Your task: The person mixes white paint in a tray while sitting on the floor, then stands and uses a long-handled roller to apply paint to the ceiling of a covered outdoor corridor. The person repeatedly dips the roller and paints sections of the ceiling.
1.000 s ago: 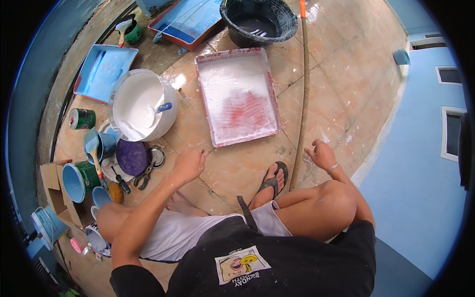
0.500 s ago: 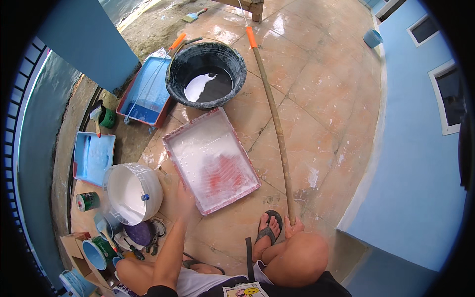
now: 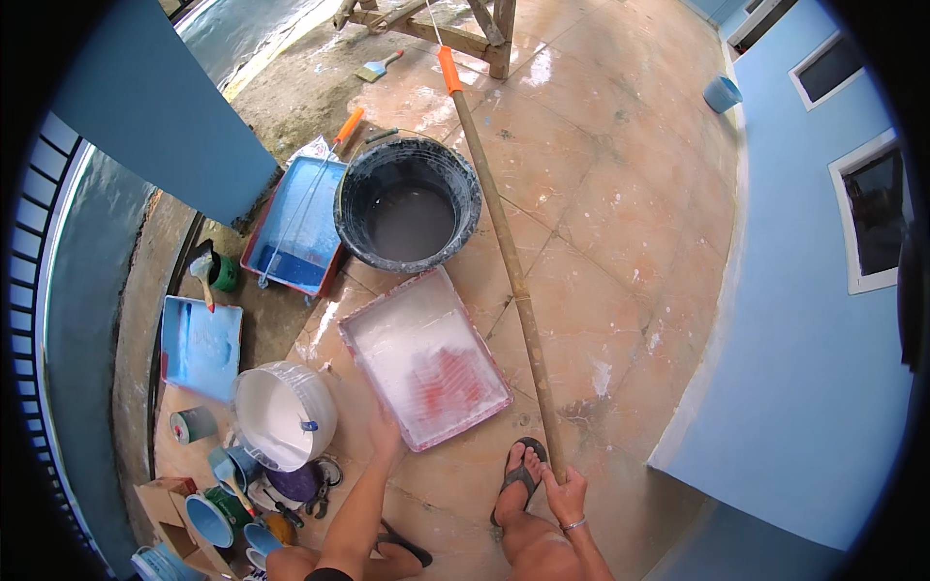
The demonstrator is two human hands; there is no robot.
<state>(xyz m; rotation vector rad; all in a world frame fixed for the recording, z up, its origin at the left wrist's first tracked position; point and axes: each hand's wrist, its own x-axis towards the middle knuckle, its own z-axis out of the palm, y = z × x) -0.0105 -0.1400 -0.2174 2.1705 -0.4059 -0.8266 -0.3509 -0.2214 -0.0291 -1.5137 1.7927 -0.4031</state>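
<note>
My right hand point(image 3: 567, 496) is closed round the lower end of a long wooden pole point(image 3: 523, 300). An orange handle point(image 3: 449, 71) with a thin metal rod is fitted to the pole's far end; the rod's end is out of view. My left hand point(image 3: 386, 431) is at the left rim of a red paint tray point(image 3: 492, 414), its fingers blurred and partly hidden. White paint coats the tray, with red showing through on its near part. Behind the tray stands a black bucket point(image 3: 363, 232) holding dark liquid. A white paint bucket point(image 3: 315, 397) stands left of my left hand.
Left are blue-coated paint trays point(image 3: 315, 218) point(image 3: 201, 334), one with an orange-handled roller frame point(image 3: 349, 126). Cans, brushes and a cardboard box point(image 3: 174, 523) crowd the lower left. A wooden stand point(image 3: 499, 39) is at the far side. A blue wall point(image 3: 775, 320) bounds the right.
My view has shifted, so floor things appear lower. My right hand and wrist now show more fully on the pole. My left hand remains beside the paint tray's left rim.
</note>
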